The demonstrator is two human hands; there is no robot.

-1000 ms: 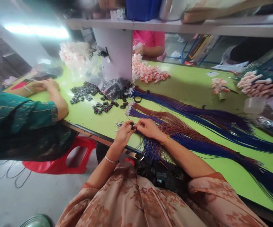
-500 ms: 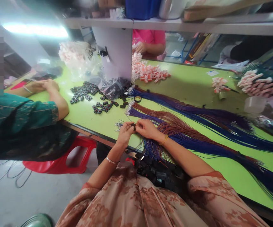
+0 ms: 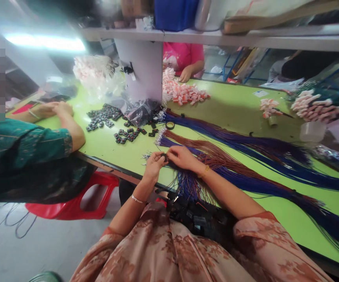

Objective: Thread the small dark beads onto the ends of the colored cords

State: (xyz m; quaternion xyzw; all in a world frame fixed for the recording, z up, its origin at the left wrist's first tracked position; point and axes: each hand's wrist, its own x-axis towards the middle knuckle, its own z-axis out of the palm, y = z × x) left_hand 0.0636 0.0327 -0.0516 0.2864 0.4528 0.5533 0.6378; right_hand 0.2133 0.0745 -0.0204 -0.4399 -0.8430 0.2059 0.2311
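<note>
Between my hands, over the front edge of the table, is a small black connector housing (image 3: pixel 164 157). My left hand (image 3: pixel 153 166) pinches it between thumb and fingers. My right hand (image 3: pixel 183 158) has its fingertips closed against the housing's right side; whatever they hold is hidden. Under and beside my right wrist lie brown and blue wires (image 3: pixel 204 156) with metal tips (image 3: pixel 160 137). More black housings (image 3: pixel 200 219) are heaped in my lap. Several finished-looking black pieces (image 3: pixel 127 135) lie on the table beyond my left hand.
On the green table (image 3: pixel 122 154) are a roll of black tape (image 3: pixel 170 125), a bag of dark parts (image 3: pixel 143 111) and pink-white connectors (image 3: pixel 187 94). A co-worker's arm (image 3: pixel 72 131) rests at left, above a red stool (image 3: pixel 99 196). A shelf (image 3: pixel 187 36) crosses overhead.
The view has tilted slightly. My hands stay together at the black housing, with the right fingers shifted a little. Across the table, a co-worker's hand has lowered toward the pink-white connectors.
</note>
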